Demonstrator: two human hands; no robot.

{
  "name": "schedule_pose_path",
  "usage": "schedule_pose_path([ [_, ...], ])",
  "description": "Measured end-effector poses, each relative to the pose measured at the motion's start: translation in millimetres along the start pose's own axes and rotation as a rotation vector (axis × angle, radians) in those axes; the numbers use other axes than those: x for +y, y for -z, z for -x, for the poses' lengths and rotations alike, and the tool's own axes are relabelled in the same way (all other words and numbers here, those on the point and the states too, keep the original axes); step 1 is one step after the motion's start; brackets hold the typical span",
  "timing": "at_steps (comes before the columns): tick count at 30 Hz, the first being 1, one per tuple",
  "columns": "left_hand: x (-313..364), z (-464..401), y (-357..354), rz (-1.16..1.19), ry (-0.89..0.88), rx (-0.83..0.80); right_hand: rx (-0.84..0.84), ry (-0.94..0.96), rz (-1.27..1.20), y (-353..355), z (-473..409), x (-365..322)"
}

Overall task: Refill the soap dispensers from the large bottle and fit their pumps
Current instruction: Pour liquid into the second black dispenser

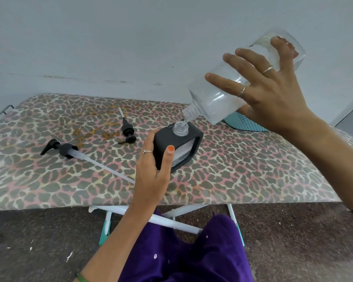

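Observation:
My right hand point(273, 94) grips the large clear bottle point(218, 98), tipped mouth-down to the left. A thin clear stream runs from its neck into the open mouth of a black-cased soap dispenser point(181, 143) standing on the leopard-print board point(253, 169). My left hand point(153, 169) holds the dispenser's left side, thumb on its front. A long black pump point(67, 150) with a clear tube lies to the left. Behind it, a smaller black pump point(127, 131) lies on the board.
A teal mesh basket point(245, 124) sits behind the big bottle at the right, partly hidden. The board stands on white crossed legs point(171, 220) against a pale wall. A wire rack point(0, 115) juts out at the far left end.

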State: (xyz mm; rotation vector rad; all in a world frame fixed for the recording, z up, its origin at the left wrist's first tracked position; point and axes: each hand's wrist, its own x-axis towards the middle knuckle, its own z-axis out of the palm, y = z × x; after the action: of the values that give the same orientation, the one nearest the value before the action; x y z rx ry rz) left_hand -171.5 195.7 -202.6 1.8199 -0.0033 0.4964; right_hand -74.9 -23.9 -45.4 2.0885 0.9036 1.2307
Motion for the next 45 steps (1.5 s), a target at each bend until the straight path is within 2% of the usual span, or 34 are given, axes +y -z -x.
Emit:
schedule_pose_path([
  [31, -2.6, 0.9, 0.3, 0.006, 0.008, 0.005, 0.106, 0.061, 0.171, -1.9, -12.9, -0.2],
  [45, -3.3, 2.0, 0.4, 0.012, 0.005, 0.016, 0.088, 0.114, 0.228, 0.8, -16.8, 1.4],
])
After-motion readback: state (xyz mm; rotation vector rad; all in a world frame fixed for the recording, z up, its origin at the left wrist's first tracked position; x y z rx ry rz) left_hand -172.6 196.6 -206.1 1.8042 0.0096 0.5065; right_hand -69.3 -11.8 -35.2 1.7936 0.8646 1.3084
